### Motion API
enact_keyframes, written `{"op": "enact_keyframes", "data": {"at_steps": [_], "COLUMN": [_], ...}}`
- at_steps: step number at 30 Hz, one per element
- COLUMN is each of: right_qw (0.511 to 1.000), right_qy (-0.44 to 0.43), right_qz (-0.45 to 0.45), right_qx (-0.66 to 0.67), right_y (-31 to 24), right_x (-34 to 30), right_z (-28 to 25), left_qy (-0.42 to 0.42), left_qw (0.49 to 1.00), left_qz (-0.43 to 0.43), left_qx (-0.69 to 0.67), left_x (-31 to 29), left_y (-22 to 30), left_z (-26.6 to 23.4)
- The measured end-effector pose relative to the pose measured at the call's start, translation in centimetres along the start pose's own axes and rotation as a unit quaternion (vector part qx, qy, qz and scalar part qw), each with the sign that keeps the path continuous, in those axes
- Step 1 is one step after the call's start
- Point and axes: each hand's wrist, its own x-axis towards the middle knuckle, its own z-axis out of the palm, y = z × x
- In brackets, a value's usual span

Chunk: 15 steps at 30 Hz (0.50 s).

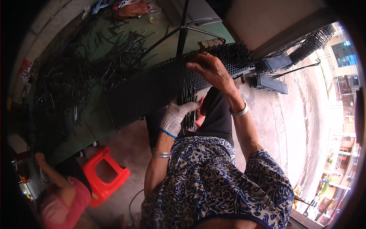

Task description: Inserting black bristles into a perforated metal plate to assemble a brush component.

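A long black panel full of small holes (pixel 139 93) lies slanted across the table edge in front of me. My left hand (pixel 176 115), in a white knitted glove with a blue cuff edge, grips a bundle of thin black strips (pixel 188 108) below the panel's near edge. Over the panel's right part is my bare right hand (pixel 213 71), fingers bent and the thumb pointing left. Whatever sits between its fingertips is too small or hidden to make out. Close beyond that hand, black strips (pixel 234 53) stand densely in the panel's right end.
Loose black strips (pixel 95 63) cover much of the green table (pixel 85 135). A black metal stand (pixel 182 38) rises behind the panel. Dark grey trays (pixel 271 83) are at the right. A red plastic stool (pixel 120 173) and a person in pink (pixel 63 202) are at lower left.
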Motion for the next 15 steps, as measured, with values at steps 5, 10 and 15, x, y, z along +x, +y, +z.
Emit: {"op": "enact_keyframes", "data": {"at_steps": [5,10,15], "right_qw": [0.987,0.984,0.99], "right_qy": [-0.077,-0.112,0.048], "right_qz": [-0.131,-0.07,-0.013], "right_qx": [0.042,0.122,0.13], "right_y": [1.5,1.8,1.4], "right_x": [-1.7,-1.9,-0.8], "right_z": [0.1,0.2,0.2], "left_qy": [-0.014,-0.045,-0.049], "left_qw": [0.998,0.998,0.998], "left_qz": [0.014,-0.051,-0.038], "left_qx": [0.056,0.002,-0.029], "left_x": [0.8,0.5,0.6], "left_y": [-0.6,0.3,0.0], "left_z": [0.0,0.3,0.1]}}
